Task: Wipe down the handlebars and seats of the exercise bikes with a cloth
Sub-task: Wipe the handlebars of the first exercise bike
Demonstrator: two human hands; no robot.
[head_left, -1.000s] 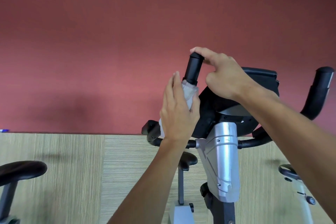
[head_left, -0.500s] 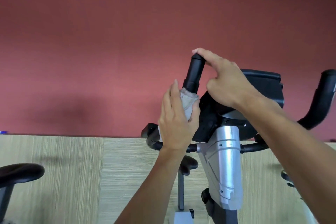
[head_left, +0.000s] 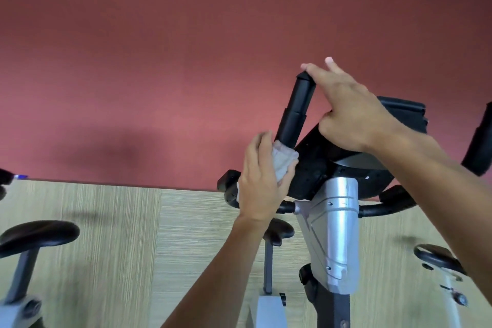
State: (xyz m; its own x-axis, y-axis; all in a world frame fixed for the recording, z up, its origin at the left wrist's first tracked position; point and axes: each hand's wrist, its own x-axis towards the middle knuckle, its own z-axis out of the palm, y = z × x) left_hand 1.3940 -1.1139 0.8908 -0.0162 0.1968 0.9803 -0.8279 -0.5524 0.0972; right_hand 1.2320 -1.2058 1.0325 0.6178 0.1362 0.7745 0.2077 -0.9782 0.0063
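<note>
Grey crumpled cloth [head_left: 283, 161] was clenched around the black foam handlebar grip [head_left: 295, 112] by the left hand [head_left: 259, 186]; at 1 o'clock, the right hand [head_left: 351, 112] touched its top, fingers [head_left: 311, 70] released.

left hand [head_left: 259, 181] curled in a grip, right hand [head_left: 351, 112] raised, fingers extended.

Gym: several exercise bikes [head_left: 330, 234]

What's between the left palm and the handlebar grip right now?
The grey cloth, wrapped round the lower handlebar grip under the left hand, seen in the head view.
</note>
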